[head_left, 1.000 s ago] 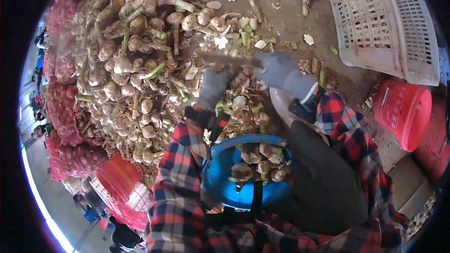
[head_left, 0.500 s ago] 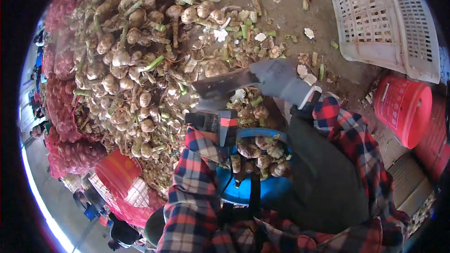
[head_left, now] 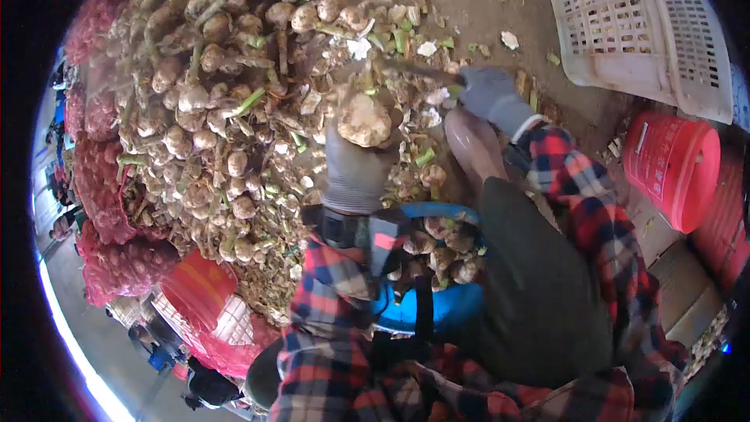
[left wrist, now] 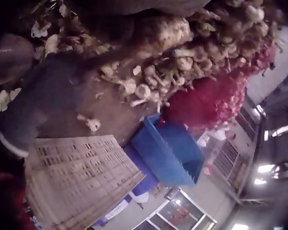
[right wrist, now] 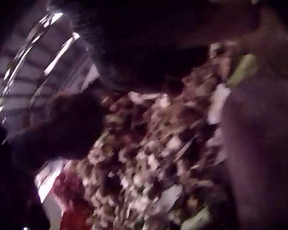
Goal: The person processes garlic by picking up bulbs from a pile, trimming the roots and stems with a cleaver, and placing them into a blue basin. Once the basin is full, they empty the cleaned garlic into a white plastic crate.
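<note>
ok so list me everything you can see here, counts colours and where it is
garlic bulb: one, pale tan, gripped in the left hand
cleaver: one, dark blade, blurred, in the right hand above the trimmings
garlic pile: one, too many bulbs to count, tan with green stems, upper left on the ground
blue tub: one, holds trimmed bulbs, between the arms
white crate: one, slatted plastic, upper right
red bucket: one, on its side, right
red mesh sacks: several, filled, along the left edge
orange basket: one, lower left
left hand: grey glove, plaid sleeve
right hand: grey glove, plaid sleeve
</note>
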The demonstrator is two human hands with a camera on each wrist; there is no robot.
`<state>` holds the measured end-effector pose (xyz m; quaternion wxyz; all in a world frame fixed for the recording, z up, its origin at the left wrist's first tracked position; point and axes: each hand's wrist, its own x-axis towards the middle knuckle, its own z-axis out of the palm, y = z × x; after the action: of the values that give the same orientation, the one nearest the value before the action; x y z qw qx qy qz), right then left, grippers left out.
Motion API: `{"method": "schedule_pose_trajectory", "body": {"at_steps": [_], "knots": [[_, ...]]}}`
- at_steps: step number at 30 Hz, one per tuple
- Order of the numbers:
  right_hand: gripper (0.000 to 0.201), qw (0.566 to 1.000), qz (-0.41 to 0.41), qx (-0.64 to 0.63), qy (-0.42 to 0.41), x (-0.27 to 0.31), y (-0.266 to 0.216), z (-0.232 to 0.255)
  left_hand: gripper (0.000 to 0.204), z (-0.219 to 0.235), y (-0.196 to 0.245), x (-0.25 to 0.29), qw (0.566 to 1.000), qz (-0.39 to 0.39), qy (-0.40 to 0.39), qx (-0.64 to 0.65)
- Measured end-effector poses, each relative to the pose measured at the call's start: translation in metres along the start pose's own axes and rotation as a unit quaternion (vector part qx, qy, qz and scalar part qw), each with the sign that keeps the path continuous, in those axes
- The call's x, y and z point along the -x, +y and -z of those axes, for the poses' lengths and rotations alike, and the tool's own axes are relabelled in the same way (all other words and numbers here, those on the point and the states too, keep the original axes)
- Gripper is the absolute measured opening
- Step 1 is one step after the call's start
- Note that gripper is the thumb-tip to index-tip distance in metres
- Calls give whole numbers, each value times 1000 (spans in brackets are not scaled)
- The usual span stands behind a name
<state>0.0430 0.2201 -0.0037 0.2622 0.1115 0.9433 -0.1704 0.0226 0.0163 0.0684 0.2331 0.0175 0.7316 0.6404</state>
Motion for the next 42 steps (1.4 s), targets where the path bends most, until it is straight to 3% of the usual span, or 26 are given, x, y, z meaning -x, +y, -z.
{"method": "schedule_pose_trajectory", "body": {"at_steps": [2, 3, 4, 5, 7, 8, 10, 11, 13, 14, 15, 18, 19, 20, 21, 23, 24, 25, 27, 29, 33, 35, 36, 39, 41, 42], "knots": [[28, 1000, -25, 2, 2, 14, 11, 1, 22, 1, 2, 11, 987, 86, 7, 139], [29, 997, -55, -52, 17, 17, 14, 5, 28, 9, 0, 14, 968, 87, -236, 6], [30, 990, -82, -104, 42, 13, 17, 9, 35, 11, -2, 11, 875, 71, -461, -127], [30, 990, -85, -101, 41, 8, 21, 9, 36, 8, 1, 13, 821, 80, -526, -205], [32, 993, -79, -83, 34, 10, 21, 2, 34, 5, -13, 27, 815, -148, -380, -411], [32, 993, -77, -82, 37, 10, 19, -1, 34, 1, -16, 18, 816, -150, -377, -412], [31, 992, -32, -62, 103, 4, 20, -16, 36, -10, -26, -16, 573, -362, -553, -484], [31, 993, -32, -61, 99, 4, 21, -18, 36, -13, -38, -19, 575, -360, -554, -482], [31, 994, -53, -90, 16, 5, 19, -11, 39, -18, -74, -19, 472, -383, -631, -482], [31, 994, -56, -87, 16, 9, 21, -9, 36, -20, -83, -19, 464, -404, -645, -454], [32, 994, -63, -87, 19, 14, 22, -8, 36, -19, -90, -18, 462, -406, -646, -452], [35, 994, -72, -80, 29, 18, 36, -12, 27, -10, -94, -19, 700, -351, -499, -370], [38, 994, -71, -74, 36, 16, 39, -13, 27, -6, -79, -25, 699, -353, -496, -375], [38, 994, -67, -76, 41, 13, 36, -9, 25, -3, -56, -31, 831, -63, -390, -391], [35, 994, -48, -90, 31, 12, 31, -7, 24, 2, -42, -35, 871, 234, -238, -361], [33, 994, -23, -107, 28, 11, 12, 1, 25, 27, -49, -40, 956, 262, -129, 15], [33, 991, 20, -125, 41, 10, -3, 4, 27, 38, -55, -41, 980, 117, -160, -35], [34, 986, 64, -141, 54, 10, -18, 9, 30, 40, -49, -38, 981, 53, -185, 31], [35, 986, 106, -129, 26, 20, -45, 30, 29, 47, -44, -36, 967, -29, -186, -173], [37, 981, 155, -114, -7, 11, -48, 26, 24, 31, -28, -28, 992, 45, -107, 51], [40, 994, -17, -43, -96, -3, -1, 1, 23, 39, 17, 12, 970, 136, -185, -81], [41, 989, -41, -117, -81, -6, 17, -13, 20, 49, 6, 32, 909, -3, -376, -177], [42, 977, -73, -191, -66, -11, 24, -23, 20, 57, -11, 31, 910, -4, -374, -179], [44, 967, -93, -229, -54, 0, 4, -2, 21, 82, -26, 26, 941, 236, -243, -27], [44, 959, -84, -261, -67, -10, 6, -19, 29, 87, -42, 27, 989, 72, -110, 64], [44, 950, -73, -293, -83, -11, 4, -23, 31, 95, -43, 25, 937, 155, -94, 299]]}}
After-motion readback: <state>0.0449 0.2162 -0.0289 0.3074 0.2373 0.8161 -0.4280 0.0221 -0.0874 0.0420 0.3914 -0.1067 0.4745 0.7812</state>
